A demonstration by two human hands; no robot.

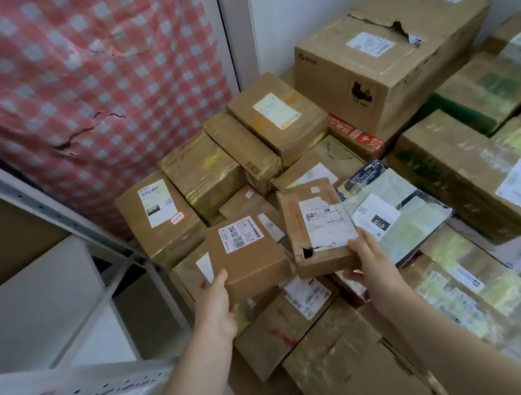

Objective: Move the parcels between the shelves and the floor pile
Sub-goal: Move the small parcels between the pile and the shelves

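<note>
Two parcels are up off the heap, one in each of my hands. My left hand (215, 304) grips a small brown box (248, 255) by its near-left corner, thumb on top, the fingers under it and out of sight. It carries one white barcode label. My right hand (373, 264) pinches a torn flat box (315, 222) at its near-right corner, thumb on the lid beside the label, fingers curled beneath. That box has one ragged hole near its front edge and one peeling white label. The two boxes sit side by side, nearly touching, over the middle of the floor pile (345, 370).

The pile fills the floor from the wall corner towards me. I count at least fifteen cardboard parcels in it, most wound in glossy tape — the ones at the right edge blur, so I cannot give an exact figure. At the far corner sits one large carton (379, 71), its top ripped, two white labels on it. One grey mailer bag (398, 218) lies just right of the torn flat box, and one red box (356, 135) shows just in front of the large carton's base.

At the pile's left edge stands one white shelf rack (44, 204) with a perforated upright. Behind it hangs one red-and-white checked sheet (73, 73), torn in places.
</note>
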